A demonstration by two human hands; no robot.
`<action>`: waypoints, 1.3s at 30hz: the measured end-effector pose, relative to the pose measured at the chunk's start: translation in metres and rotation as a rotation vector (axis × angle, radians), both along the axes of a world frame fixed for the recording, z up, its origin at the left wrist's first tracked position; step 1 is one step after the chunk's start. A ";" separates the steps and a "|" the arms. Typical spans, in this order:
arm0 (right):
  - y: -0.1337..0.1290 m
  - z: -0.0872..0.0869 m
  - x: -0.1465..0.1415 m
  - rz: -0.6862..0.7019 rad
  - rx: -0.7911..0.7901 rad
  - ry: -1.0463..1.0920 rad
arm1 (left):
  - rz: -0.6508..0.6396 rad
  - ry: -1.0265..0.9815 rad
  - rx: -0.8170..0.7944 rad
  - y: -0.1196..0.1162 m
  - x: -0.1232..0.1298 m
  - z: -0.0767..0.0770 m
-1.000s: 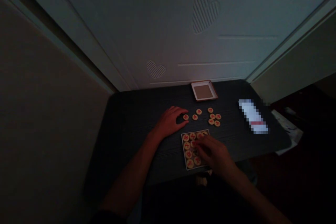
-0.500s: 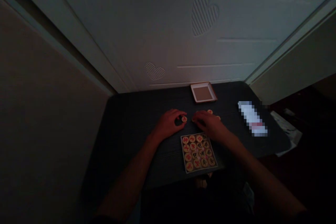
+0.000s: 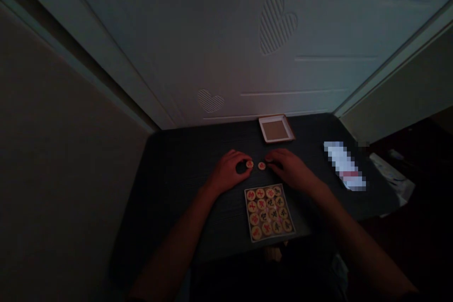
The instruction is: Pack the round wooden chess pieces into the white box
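My left hand (image 3: 228, 172) pinches a round Chinese chess piece (image 3: 249, 164) with a red character between thumb and fingers, just at the table top. A second red-marked piece (image 3: 262, 166) lies loose in the gap between my hands. To its right, my right hand (image 3: 290, 169) has thumb and forefinger curled around what looks like another disc (image 3: 269, 160), mostly hidden by the fingers. Nearer my body is a shallow square box (image 3: 249, 219) filled with rows of pieces bearing red and black characters, seemingly more than one layer deep.
An open box lid (image 3: 276, 130) with a pale rim lies at the back of the dark table (image 3: 184, 165), close to the white panel with embossed hearts (image 3: 278, 23). A blurred-out bright phone-like object (image 3: 343, 165) rests at the right. White bags or papers (image 3: 392, 177) sit beyond the table edge.
My right hand has moved right, leaving a red-marked piece on the table between the hands. Pieces seen behind that hand are now covered. My left hand stays around its piece.
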State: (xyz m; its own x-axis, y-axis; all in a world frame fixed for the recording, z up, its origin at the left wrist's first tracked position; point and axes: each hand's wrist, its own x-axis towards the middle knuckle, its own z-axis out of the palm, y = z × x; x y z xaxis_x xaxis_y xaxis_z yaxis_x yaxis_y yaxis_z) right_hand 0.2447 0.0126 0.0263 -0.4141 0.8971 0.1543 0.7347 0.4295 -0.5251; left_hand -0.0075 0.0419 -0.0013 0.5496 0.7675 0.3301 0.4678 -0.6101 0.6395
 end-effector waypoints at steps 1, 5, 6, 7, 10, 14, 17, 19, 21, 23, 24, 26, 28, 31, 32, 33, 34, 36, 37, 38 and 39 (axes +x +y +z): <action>0.002 0.001 0.003 0.007 0.004 -0.014 | 0.000 0.012 -0.002 0.000 0.000 0.000; 0.007 0.004 0.005 0.042 -0.030 -0.026 | 0.001 0.027 -0.004 0.001 0.000 0.000; 0.008 0.004 0.004 0.041 -0.035 -0.027 | -0.003 0.027 -0.003 0.001 0.000 0.000; 0.009 0.004 0.003 0.037 -0.037 -0.029 | -0.007 0.027 -0.003 0.001 0.000 0.000; 0.011 0.006 0.000 0.010 -0.018 -0.028 | -0.014 0.026 -0.005 0.001 0.000 0.000; -0.006 0.019 0.004 -0.081 -0.014 0.073 | -0.007 0.022 0.005 0.002 -0.001 -0.002; -0.042 0.029 0.008 -0.097 -0.009 0.154 | -0.013 0.021 0.002 0.002 0.000 -0.002; -0.072 0.029 0.009 -0.042 -0.011 0.170 | -0.011 0.027 -0.001 0.002 0.000 -0.002; -0.099 0.021 0.009 -0.012 0.012 0.169 | -0.002 0.031 -0.001 0.002 0.001 -0.002; -0.119 0.009 0.007 0.005 0.041 0.129 | 0.003 0.029 0.000 0.002 0.001 -0.001; -0.126 0.003 0.005 0.018 0.057 0.102 | 0.005 0.026 0.001 0.002 0.002 -0.001; -0.135 -0.006 0.003 0.047 0.069 0.048 | 0.007 0.022 0.002 0.002 0.002 -0.001; -0.139 -0.010 0.001 0.064 0.071 0.014 | 0.010 0.020 0.005 0.002 0.002 -0.001; -0.143 -0.009 0.002 0.064 0.098 0.001 | 0.007 0.012 0.006 0.002 0.001 -0.002; -0.144 -0.009 0.003 0.067 0.104 -0.003 | 0.011 0.002 0.000 0.002 0.001 -0.002; -0.146 -0.009 0.005 0.067 0.110 -0.006 | 0.019 -0.012 -0.012 0.002 0.001 -0.001; -0.149 -0.010 0.006 0.062 0.113 -0.006 | 0.033 -0.032 -0.028 0.001 0.002 0.000; -0.154 -0.014 0.008 0.030 0.124 0.011 | 0.065 -0.085 -0.066 -0.004 0.001 0.005; -0.156 -0.017 0.010 0.004 0.139 0.034 | 0.078 -0.112 -0.083 -0.009 0.001 0.009; -0.158 -0.020 0.011 -0.031 0.160 0.065 | 0.087 -0.138 -0.094 -0.014 0.001 0.014; -0.159 -0.022 0.012 -0.069 0.181 0.098 | 0.090 -0.158 -0.102 -0.021 0.001 0.019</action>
